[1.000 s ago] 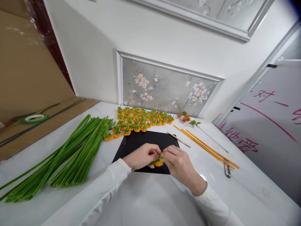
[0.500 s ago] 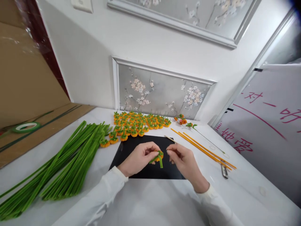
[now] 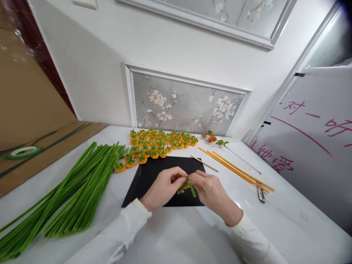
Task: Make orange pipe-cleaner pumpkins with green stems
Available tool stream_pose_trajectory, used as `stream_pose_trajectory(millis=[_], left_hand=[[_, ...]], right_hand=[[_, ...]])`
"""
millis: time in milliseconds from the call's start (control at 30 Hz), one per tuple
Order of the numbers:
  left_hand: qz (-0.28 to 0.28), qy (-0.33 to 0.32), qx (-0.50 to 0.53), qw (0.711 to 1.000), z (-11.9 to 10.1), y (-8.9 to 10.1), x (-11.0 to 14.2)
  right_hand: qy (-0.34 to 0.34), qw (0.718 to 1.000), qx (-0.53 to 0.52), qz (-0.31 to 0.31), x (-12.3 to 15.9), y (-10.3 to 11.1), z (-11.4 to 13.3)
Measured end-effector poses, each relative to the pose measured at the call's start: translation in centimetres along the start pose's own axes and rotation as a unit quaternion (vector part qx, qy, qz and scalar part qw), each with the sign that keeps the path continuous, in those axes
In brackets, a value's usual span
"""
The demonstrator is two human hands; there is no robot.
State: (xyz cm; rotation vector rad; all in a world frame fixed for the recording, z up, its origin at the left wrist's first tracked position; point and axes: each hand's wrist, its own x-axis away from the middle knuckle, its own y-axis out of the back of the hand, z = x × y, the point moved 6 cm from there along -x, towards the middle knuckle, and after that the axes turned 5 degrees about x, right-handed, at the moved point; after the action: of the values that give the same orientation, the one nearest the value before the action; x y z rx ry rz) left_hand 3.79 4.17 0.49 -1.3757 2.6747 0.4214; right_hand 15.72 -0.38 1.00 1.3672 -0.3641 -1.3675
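Pinching a small orange flower [image 3: 186,187] above the black mat [image 3: 147,176] with left hand [image 3: 163,185] fingers, likely to steady it. Meeting its green top [image 3: 187,179] with right hand [image 3: 213,189] fingers; cannot tell their exact grip.

Fuzzy orange piece [image 3: 187,187], green strip [image 3: 193,191] jutting out, between fingers [image 3: 196,178]

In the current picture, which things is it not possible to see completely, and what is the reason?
All in the head view:
Orange-and-green piece: partly hidden by the left hand and right hand.
Green stems: cut off by the left edge.
Pink writing: cut off by the right edge.
Rear orange flowers: too small and crowded to count.
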Motion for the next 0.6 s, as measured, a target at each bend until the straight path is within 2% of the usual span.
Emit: stream_pose_trajectory(millis=[100,200,300,367,467,600], left_hand=[[-0.01,0.021,0.051,0.998,0.0,-0.1,-0.1],[-0.013,0.043,0.097,0.994,-0.2,-0.1,-0.1],[-0.012,0.04,0.114,0.993,-0.6,0.0,0.0],[-0.011,0.033,0.114,0.993,-0.8,0.0,0.0],[-0.009,0.023,0.105,0.994,-0.8,0.0,0.1],[-0.011,0.027,0.104,0.994,-0.4,-0.2,0.0]], right_hand=[[0.003,1.0,0.008,-0.006,0.1,0.3,-0.1],[-0.065,0.989,-0.128,-0.023,0.0,0.5,-1.1],[-0.13,0.954,-0.271,-0.017,0.0,-0.1,-2.0],[-0.145,0.939,-0.311,-0.017,0.1,-0.4,-2.1],[-0.138,0.951,-0.275,-0.038,0.0,-0.2,-1.8],[-0.067,0.978,-0.173,-0.09,-0.2,0.9,-0.7]])
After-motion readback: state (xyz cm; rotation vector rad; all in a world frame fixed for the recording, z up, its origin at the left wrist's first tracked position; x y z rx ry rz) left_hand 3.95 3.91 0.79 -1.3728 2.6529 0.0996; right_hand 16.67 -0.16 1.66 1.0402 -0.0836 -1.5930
